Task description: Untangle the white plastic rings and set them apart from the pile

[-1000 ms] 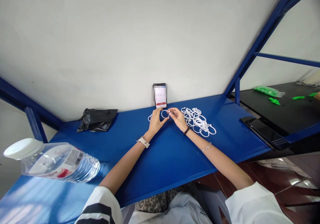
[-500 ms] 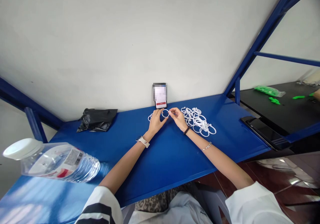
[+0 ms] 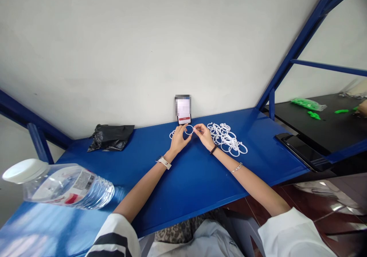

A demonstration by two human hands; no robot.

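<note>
Between my two hands a thin white ring (image 3: 189, 134) is held up, just above the blue tabletop. My left hand (image 3: 179, 139) grips its left side between thumb and fingers. On its right side my right hand (image 3: 203, 135) pinches the spot where the ring's ends seem to meet; the fingertips hide the detail. Another white ring (image 3: 171, 134) shows partly behind my left hand, on the table. A heap of similar white rings (image 3: 229, 138) lies just right of my right hand.
A phone (image 3: 183, 110) leans against the wall behind my hands. The blue table (image 3: 183, 184) also bears a black plastic bag (image 3: 111, 136) and a large water bottle (image 3: 71, 186) at left. A dark phone (image 3: 298, 150) lies by the right edge; green pieces (image 3: 308, 104) sit on a black table beyond.
Almost nothing differs. The ring between my hands has shifted very slightly to the left, and both hands keep their hold on it.
</note>
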